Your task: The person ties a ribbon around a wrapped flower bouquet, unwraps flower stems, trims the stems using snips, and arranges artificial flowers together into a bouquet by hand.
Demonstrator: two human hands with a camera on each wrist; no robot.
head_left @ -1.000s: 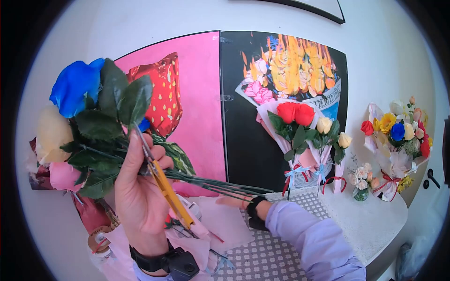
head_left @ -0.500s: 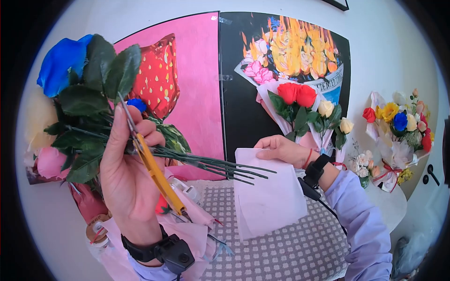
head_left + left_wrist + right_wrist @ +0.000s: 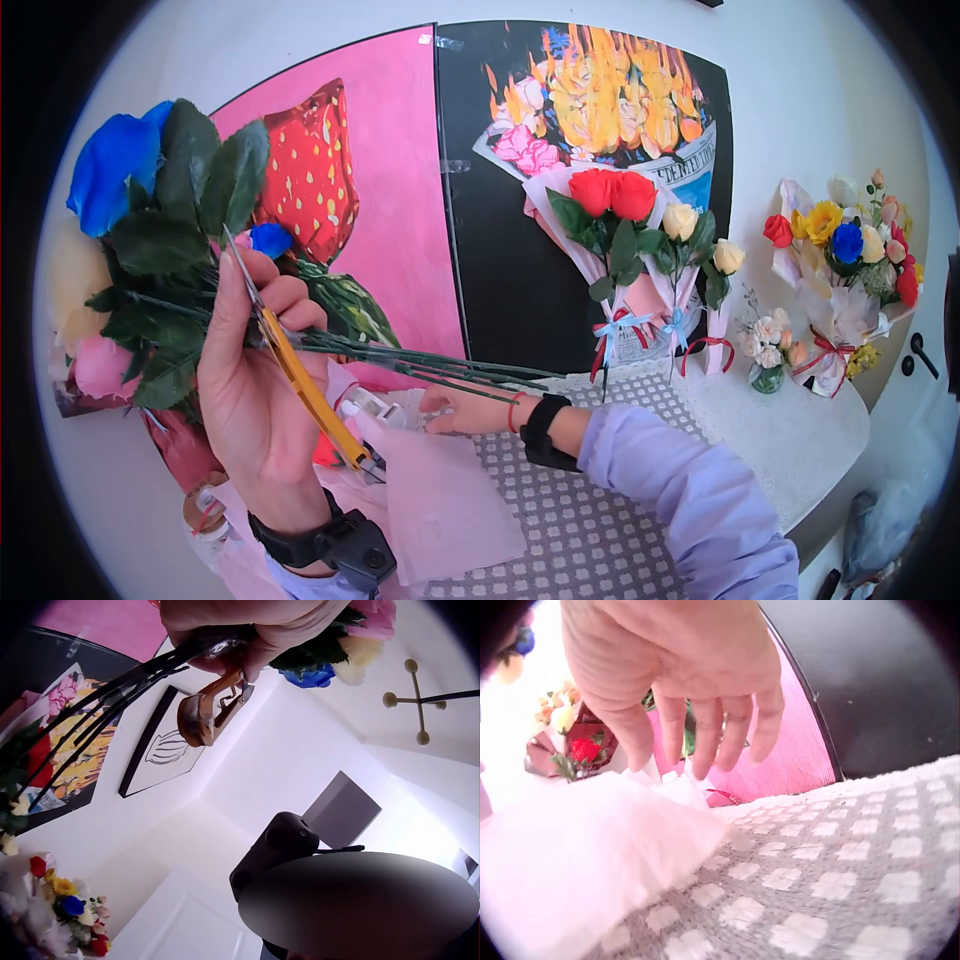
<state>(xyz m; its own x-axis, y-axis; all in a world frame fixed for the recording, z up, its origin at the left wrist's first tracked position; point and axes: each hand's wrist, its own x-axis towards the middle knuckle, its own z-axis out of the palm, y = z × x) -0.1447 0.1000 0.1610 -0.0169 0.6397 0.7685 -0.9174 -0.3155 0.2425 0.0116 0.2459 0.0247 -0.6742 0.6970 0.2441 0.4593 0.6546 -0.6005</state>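
We're watching the left hand (image 3: 265,415), 8 o'clock, gripping stems (image 3: 400,358) plus yellow-handled snips (image 3: 312,396), which, pointing upward, are possibly risking nicked leaves (image 3: 155,245); right hand (image 3: 465,410), 6 o'clock, loosely spread.

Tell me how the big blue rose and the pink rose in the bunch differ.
The blue rose is deep blue; the pink rose is soft pink. In the head view, the blue rose sits near the top of the bunch, the pink rose lower down. The blue rose also looks larger there than the pink rose. Both belong to the bunch in the left hand.
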